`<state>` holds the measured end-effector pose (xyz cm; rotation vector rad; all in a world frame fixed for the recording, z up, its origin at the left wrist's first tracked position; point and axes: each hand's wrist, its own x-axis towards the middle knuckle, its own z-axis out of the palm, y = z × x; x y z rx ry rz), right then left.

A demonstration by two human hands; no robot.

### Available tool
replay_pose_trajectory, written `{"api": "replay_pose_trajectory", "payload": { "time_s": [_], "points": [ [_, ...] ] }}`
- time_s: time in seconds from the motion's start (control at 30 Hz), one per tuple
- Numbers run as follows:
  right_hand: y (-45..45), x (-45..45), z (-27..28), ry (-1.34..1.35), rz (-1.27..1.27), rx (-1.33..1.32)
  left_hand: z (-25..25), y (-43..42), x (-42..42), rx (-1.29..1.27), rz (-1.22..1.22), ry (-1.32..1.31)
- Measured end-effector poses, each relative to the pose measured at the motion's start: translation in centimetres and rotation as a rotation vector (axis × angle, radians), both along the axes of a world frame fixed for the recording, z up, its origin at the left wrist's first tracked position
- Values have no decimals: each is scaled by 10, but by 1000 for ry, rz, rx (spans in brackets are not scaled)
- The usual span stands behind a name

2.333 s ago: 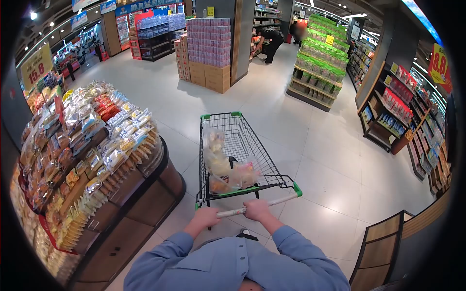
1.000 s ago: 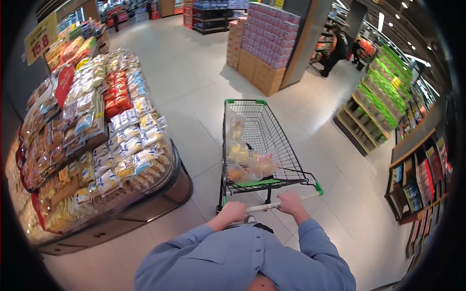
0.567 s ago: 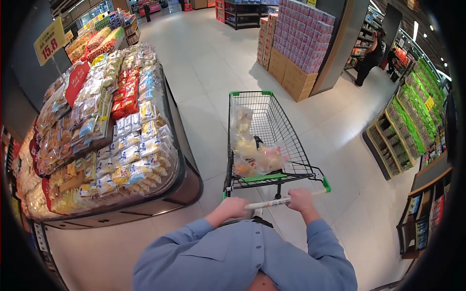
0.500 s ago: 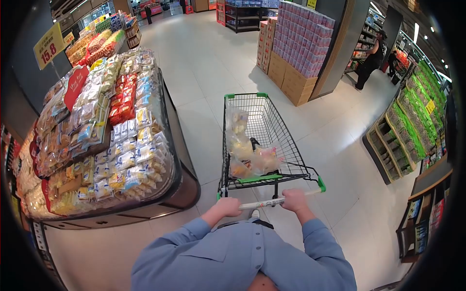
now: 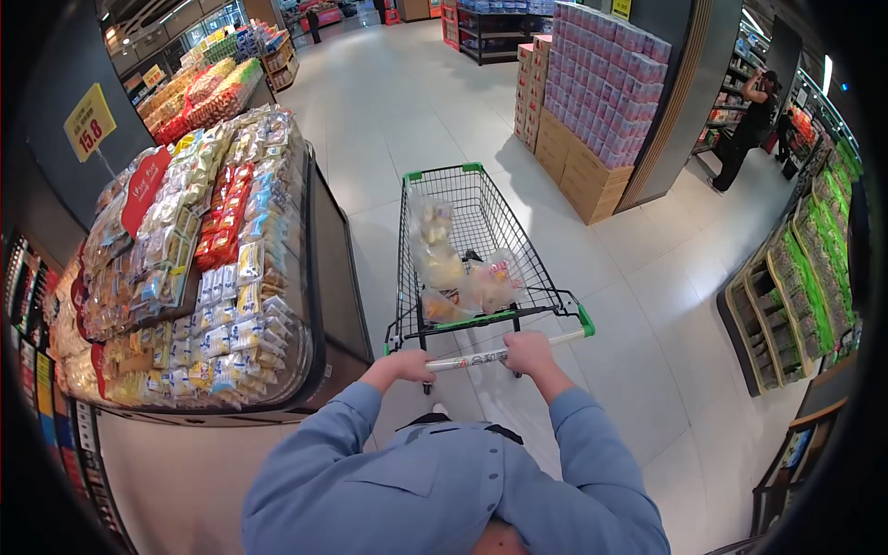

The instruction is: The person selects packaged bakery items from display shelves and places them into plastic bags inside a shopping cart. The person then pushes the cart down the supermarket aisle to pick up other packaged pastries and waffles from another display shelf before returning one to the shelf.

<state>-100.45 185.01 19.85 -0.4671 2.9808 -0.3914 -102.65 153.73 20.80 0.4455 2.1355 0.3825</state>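
Ahead of me stands a wire shopping cart (image 5: pixel 541 268) with green corner pieces. Both of my hands are on its white handlebar (image 5: pixel 474 360). My left hand (image 5: pixel 410 365) wraps round the bar's left part, and my right hand (image 5: pixel 530 353) is closed round it right of the middle. Inside the basket, clear plastic bags (image 5: pixel 444 268) of pale goods lie along the left side and near end. What exactly the bags contain is hard to make out.
A display counter (image 5: pixel 342 305) heaped with packaged snacks runs close along the cart's left. Stacked cartons (image 5: pixel 578 171) stand by a pillar ahead right. Green-trimmed shelves (image 5: pixel 786 287) are at the right. A person in dark clothes (image 5: pixel 747 129) stands beyond the pillar. Pale tiled floor (image 5: pixel 407 102) stretches ahead.
The cart and both hands have shifted left and slightly up in view. The carton stack and right-hand shelves appear further right. Both hands keep their hold on the handlebar.
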Motion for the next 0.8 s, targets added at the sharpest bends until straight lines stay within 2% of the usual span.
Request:
{"api": "replay_pose_trajectory", "payload": {
  "time_s": [0.03,0.23,0.37,0.47,0.53,0.63,0.67,0.77,0.8],
  "points": [
    [1,-14,-1,11,5,-3,-2,-2,-10,84,-46,152],
    [8,-95,-10,63,60,-2,-1,2,-78,111,3,105],
    [14,-148,-12,71,74,20,-40,0,-137,204,-14,-89],
    [18,-197,-2,23,104,12,-21,17,-185,219,-37,-259],
    [22,-224,-2,18,125,72,-30,22,-206,269,-34,-389],
    [33,-274,-4,67,166,74,-22,33,-247,330,-4,-350],
    [38,-288,-5,58,178,73,-42,36,-259,324,-18,-298],
    [43,-338,-8,141,171,11,-52,46,-302,379,-30,-276],
    [46,-354,-8,151,184,4,-29,50,-315,396,-17,-238]
  ]
}}
